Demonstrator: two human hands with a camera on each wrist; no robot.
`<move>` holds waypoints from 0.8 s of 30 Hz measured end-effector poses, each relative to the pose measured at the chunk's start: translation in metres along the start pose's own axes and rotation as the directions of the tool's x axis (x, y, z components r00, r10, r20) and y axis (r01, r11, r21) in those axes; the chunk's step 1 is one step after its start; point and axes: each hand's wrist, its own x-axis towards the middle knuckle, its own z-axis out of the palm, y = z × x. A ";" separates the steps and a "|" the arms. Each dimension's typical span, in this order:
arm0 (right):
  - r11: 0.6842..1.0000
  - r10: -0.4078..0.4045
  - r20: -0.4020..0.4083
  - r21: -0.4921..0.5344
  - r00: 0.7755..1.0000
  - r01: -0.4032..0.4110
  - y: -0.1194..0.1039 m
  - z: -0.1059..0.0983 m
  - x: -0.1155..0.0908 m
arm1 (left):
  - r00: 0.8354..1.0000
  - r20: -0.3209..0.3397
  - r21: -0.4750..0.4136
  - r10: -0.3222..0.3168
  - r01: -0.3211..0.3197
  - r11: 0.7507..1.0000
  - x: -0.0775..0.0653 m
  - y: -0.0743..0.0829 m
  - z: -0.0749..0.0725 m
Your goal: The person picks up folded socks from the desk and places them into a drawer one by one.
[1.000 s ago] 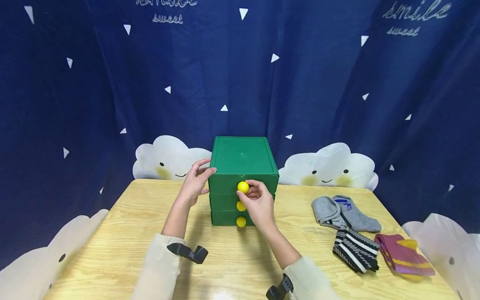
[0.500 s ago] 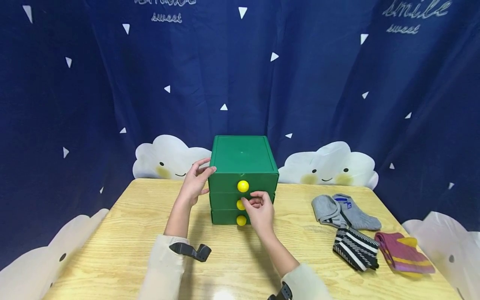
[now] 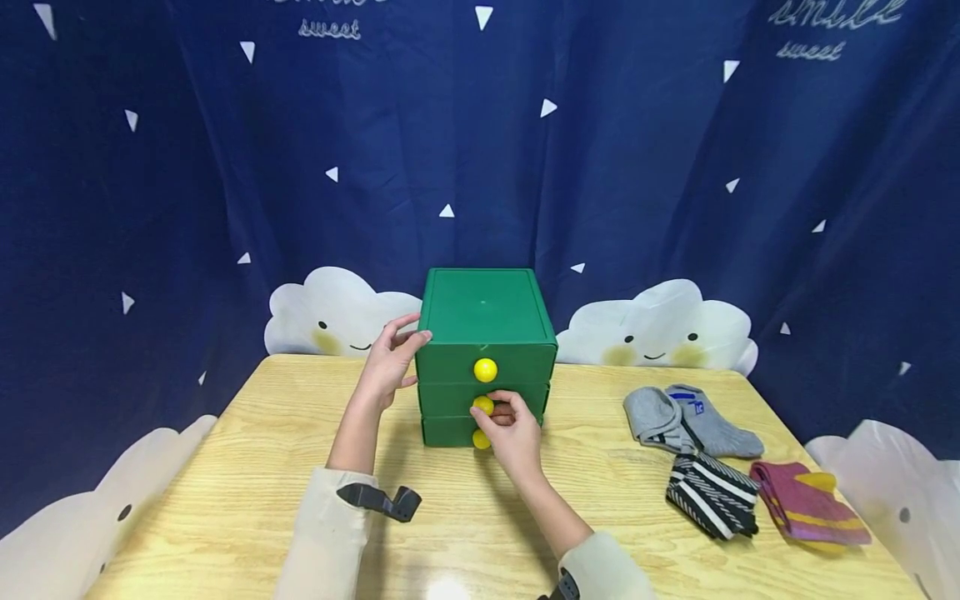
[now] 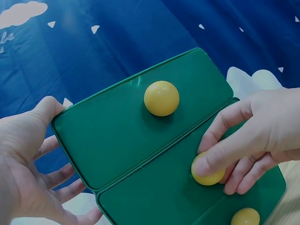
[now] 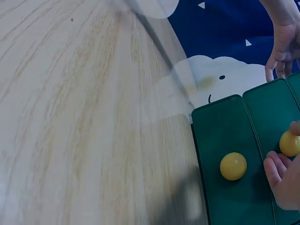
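Observation:
A green drawer unit (image 3: 486, 307) with three stacked drawers stands at the back middle of the table. Each drawer front carries a round yellow knob. My right hand (image 3: 514, 433) pinches the middle knob (image 4: 208, 171) between thumb and fingers. The top knob (image 4: 161, 98) is uncovered above it, and the bottom knob (image 5: 233, 166) sits below. At the unit's left side, my left hand (image 3: 387, 367) touches the upper front corner with its thumb, its fingers spread along the side wall. All three drawers look pushed in.
To the right on the wooden table (image 3: 285, 492) lie grey socks (image 3: 693, 423), a folded black-and-white striped sock (image 3: 712, 497) and a folded maroon-and-yellow sock (image 3: 808, 504). Behind the table hangs a dark blue curtain (image 3: 480, 150) with clouds.
My right hand has let go of the top knob, moved down and taken hold of the middle knob. The left hand has stayed at the unit's left corner.

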 end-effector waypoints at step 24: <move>0.969 -0.099 0.169 -0.207 0.981 0.133 -0.008 -0.022 -0.021 | 1.000 0.001 0.021 0.001 -0.001 1.000 -0.002 0.000 0.000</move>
